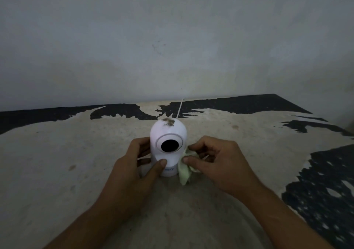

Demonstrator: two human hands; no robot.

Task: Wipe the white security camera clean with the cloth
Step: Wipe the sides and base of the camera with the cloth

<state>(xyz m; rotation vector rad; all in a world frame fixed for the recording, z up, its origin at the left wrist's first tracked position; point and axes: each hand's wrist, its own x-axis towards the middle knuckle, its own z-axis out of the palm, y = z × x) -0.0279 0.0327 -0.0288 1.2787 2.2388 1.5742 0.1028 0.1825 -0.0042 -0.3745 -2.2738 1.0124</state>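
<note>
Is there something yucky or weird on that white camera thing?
Yes. The white security camera has a brownish, crumbly smudge of dirt on the top of its dome, which stands out against the clean white shell. The cloth in the right hand sits low by the camera's side, not on the smudge.

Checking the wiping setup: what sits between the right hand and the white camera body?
In the head view, the pale green cloth lies there, pinched by the right hand beside the white security camera.

Upright white security camera [168, 147], brown grime on top; crumpled pale-green cloth [184, 172] touching it.
</note>
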